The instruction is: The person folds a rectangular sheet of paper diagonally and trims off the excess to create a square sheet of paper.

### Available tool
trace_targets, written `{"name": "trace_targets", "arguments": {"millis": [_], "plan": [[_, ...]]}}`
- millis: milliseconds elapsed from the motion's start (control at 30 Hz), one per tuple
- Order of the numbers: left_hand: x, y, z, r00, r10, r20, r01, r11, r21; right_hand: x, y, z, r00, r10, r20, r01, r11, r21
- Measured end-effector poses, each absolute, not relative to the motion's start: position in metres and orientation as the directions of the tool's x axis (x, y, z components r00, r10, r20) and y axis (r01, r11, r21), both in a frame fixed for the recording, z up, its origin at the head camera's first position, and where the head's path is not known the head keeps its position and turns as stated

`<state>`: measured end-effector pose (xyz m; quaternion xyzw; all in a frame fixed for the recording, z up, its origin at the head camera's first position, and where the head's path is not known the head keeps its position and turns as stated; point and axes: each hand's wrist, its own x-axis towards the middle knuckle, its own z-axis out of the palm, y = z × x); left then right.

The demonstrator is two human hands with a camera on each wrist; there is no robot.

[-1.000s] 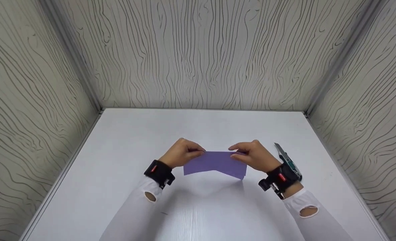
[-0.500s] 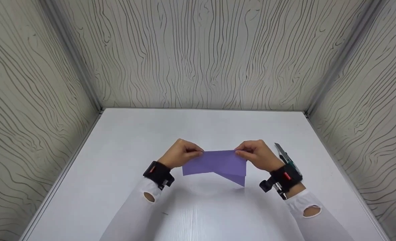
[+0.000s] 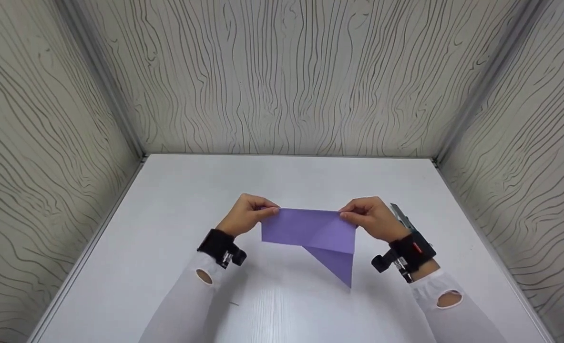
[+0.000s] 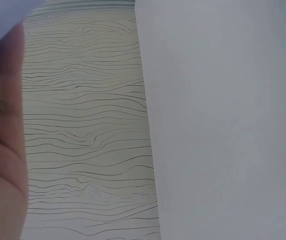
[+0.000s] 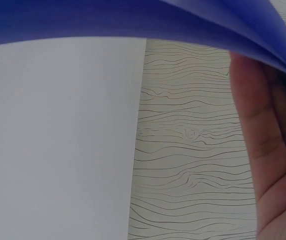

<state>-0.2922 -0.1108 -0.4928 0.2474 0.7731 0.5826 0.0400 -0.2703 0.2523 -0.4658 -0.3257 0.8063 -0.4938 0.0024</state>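
A folded sheet of purple paper (image 3: pixel 305 228) is held up above the white table, its long folded edge at the top. My left hand (image 3: pixel 246 213) pinches that edge near the left end between thumb and fingers. Near the right end, my right hand (image 3: pixel 373 220) pinches the same edge. A triangular flap of the paper hangs below the front layer on the right, its tip pointing down. In the right wrist view the paper (image 5: pixel 83 20) curves across the top, layered, above the fingers (image 5: pixel 258 115). The left wrist view catches only a corner of it beside the left fingers (image 4: pixel 8 90).
A green and grey utility knife (image 3: pixel 403 216) lies on the table (image 3: pixel 205 181) behind the right hand, partly covered by the wrist strap. A small thin dark sliver (image 3: pixel 234 303) lies near the left forearm. Wood-patterned panels (image 3: pixel 282 85) enclose the back and sides.
The right hand has slid to the right and now pinches the edge; the left has shifted slightly left and up. The paper is stretched wider, and its right flap hangs lower.
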Motion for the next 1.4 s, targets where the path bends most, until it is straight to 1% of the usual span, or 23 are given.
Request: {"name": "trace_targets", "arguments": {"millis": [133, 367, 467, 600, 700, 800, 867, 933, 1033, 1200, 1300, 1400], "plan": [[-0.292, -0.112, -0.493, -0.871, 0.42, 0.257, 0.357, 0.18, 0.917, -0.272, 0.254, -0.468, -0.794, -0.529, 0.299, -0.497, 0.282, -0.821], [-0.293, -0.117, -0.495, -0.877, 0.405, 0.257, 0.354, 0.185, 0.917, -0.274, 0.26, -0.471, -0.846, -0.49, 0.21, -0.38, 0.278, -0.882], [-0.294, -0.12, -0.496, -0.878, 0.41, 0.247, 0.346, 0.186, 0.92, -0.274, 0.263, -0.473, -0.844, -0.497, 0.203, -0.368, 0.26, -0.893], [-0.295, -0.12, -0.499, -0.888, 0.404, 0.22, 0.313, 0.177, 0.933, -0.273, 0.261, -0.478, -0.822, -0.523, 0.226, -0.38, 0.207, -0.902], [-0.297, -0.121, -0.503, -0.914, 0.357, 0.194, 0.261, 0.149, 0.954, -0.273, 0.26, -0.482, -0.813, -0.527, 0.248, -0.385, 0.167, -0.908], [-0.298, -0.123, -0.506, -0.933, 0.31, 0.182, 0.227, 0.118, 0.967, -0.272, 0.259, -0.487, -0.812, -0.529, 0.246, -0.378, 0.158, -0.912], [-0.299, -0.124, -0.507, -0.935, 0.305, 0.181, 0.224, 0.112, 0.968, -0.272, 0.259, -0.489, -0.816, -0.532, 0.226, -0.373, 0.186, -0.909], [-0.299, -0.124, -0.506, -0.925, 0.329, 0.189, 0.239, 0.118, 0.964, -0.272, 0.26, -0.491, -0.819, -0.54, 0.196, -0.367, 0.229, -0.902], [-0.298, -0.123, -0.504, -0.909, 0.368, 0.196, 0.259, 0.128, 0.958, -0.271, 0.259, -0.49, -0.826, -0.546, 0.141, -0.364, 0.325, -0.873], [-0.297, -0.114, -0.501, -0.896, 0.411, 0.17, 0.26, 0.172, 0.95, -0.267, 0.247, -0.483, -0.835, -0.548, 0.048, -0.368, 0.492, -0.789], [-0.296, -0.107, -0.501, -0.885, 0.443, 0.141, 0.256, 0.212, 0.943, -0.265, 0.235, -0.482, -0.823, -0.568, 0.009, -0.375, 0.531, -0.76], [-0.295, -0.1, -0.503, -0.873, 0.472, 0.122, 0.259, 0.237, 0.936, -0.263, 0.226, -0.484, -0.799, -0.601, -0.012, -0.378, 0.518, -0.768]]}}
